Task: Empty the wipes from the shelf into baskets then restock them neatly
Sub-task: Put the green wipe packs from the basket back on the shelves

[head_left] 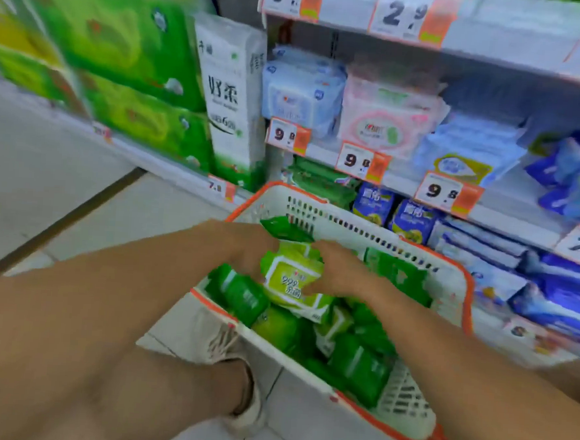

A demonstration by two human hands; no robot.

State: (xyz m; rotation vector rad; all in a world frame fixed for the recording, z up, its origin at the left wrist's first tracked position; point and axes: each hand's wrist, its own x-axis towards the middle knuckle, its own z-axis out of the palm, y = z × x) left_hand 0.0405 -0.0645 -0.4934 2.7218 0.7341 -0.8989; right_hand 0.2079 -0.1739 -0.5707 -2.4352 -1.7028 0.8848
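Gripping one lime wipes pack (293, 282) between both hands over the basket (360, 226) | left hand (250, 248) curled on its left side | right hand (338, 269) clamped on its right | green packs (360, 365) heaped below.

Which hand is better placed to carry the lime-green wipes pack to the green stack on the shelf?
Probably the right hand: it grips the lime-green wipes pack on the side nearer the shelf's green wipes stack. The left hand holds the far side.
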